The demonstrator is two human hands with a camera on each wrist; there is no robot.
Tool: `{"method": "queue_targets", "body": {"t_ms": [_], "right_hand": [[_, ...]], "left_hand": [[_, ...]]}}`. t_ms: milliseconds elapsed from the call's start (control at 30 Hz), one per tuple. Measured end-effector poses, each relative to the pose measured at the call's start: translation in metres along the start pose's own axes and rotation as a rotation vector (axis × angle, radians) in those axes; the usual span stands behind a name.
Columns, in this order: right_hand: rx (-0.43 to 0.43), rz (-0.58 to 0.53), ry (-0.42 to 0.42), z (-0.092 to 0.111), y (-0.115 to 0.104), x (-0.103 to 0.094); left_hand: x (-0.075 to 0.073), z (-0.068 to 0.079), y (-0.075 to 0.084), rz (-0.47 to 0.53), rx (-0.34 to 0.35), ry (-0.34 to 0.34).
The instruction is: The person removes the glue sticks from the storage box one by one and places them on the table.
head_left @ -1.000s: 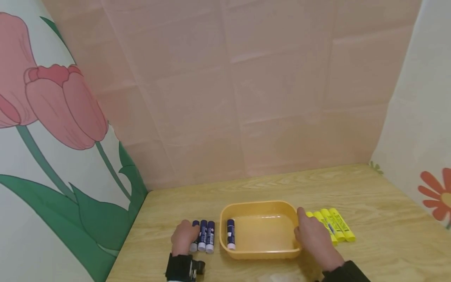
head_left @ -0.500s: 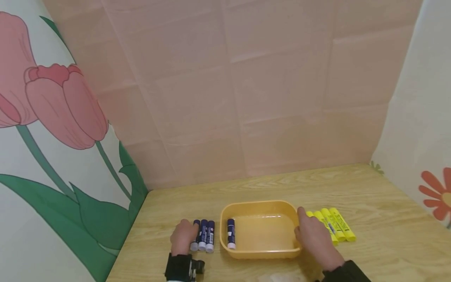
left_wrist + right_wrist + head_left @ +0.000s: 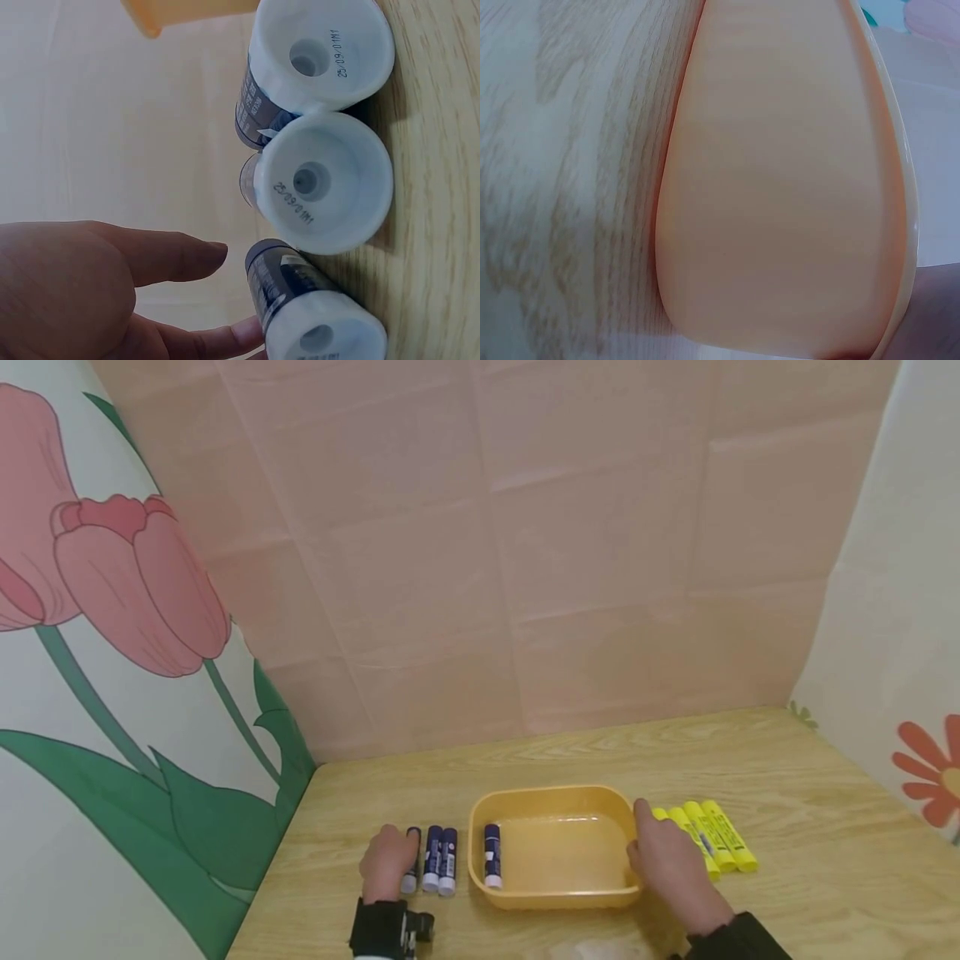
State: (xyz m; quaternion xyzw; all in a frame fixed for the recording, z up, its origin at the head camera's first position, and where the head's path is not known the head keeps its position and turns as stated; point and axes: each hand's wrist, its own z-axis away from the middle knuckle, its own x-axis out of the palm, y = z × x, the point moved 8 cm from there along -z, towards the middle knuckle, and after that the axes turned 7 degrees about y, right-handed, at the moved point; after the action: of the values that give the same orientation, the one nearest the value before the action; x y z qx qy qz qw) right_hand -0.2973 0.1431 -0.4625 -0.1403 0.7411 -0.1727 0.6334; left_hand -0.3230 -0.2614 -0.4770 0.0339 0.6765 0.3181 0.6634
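My left hand (image 3: 388, 862) is at a dark blue glue stick (image 3: 411, 864) with a white base, lying on the table. In the left wrist view a fingertip (image 3: 246, 332) touches that stick's outer side, while the thumb (image 3: 176, 255) is stretched out with a gap to it. To its right two more glue sticks (image 3: 432, 862) lie side by side. A yellow plastic tray (image 3: 551, 902) stands in the middle with one blue glue stick (image 3: 492, 857) along its left wall. My right hand (image 3: 671, 868) grips the tray's right rim.
Several yellow sticks (image 3: 720, 835) lie in a row right of the tray, partly behind my right hand. A pink sheet (image 3: 525, 568) hangs behind the wooden table (image 3: 420, 785). Flower-printed panels (image 3: 142, 585) stand at both sides.
The leftmost glue stick has shifted slightly left with my left hand, widening its gap to the other two. The right hand and tray stay put.
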Motion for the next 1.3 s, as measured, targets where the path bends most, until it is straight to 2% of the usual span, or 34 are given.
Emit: {"method": "queue_targets", "body": {"t_ms": [733, 967, 1167, 1300], "right_hand": [[0.018, -0.006, -0.016, 0.0008, -0.0027, -0.0024], [0.017, -0.007, -0.012, 0.0012, -0.0021, -0.0014], [0.015, -0.006, -0.005, 0.0011, -0.0019, -0.0016], [0.018, -0.009, -0.010, 0.0009, -0.0018, -0.0017]], "left_hand": [[0.0066, -0.0005, 0.0024, 0.041, 0.051, -0.002], [0.0044, -0.0017, 0.0007, 0.044, 0.042, 0.030], [0.0045, -0.0006, -0.0002, 0.062, 0.024, 0.017], [0.0034, 0.0005, 0.0017, 0.055, 0.040, 0.029]]}}
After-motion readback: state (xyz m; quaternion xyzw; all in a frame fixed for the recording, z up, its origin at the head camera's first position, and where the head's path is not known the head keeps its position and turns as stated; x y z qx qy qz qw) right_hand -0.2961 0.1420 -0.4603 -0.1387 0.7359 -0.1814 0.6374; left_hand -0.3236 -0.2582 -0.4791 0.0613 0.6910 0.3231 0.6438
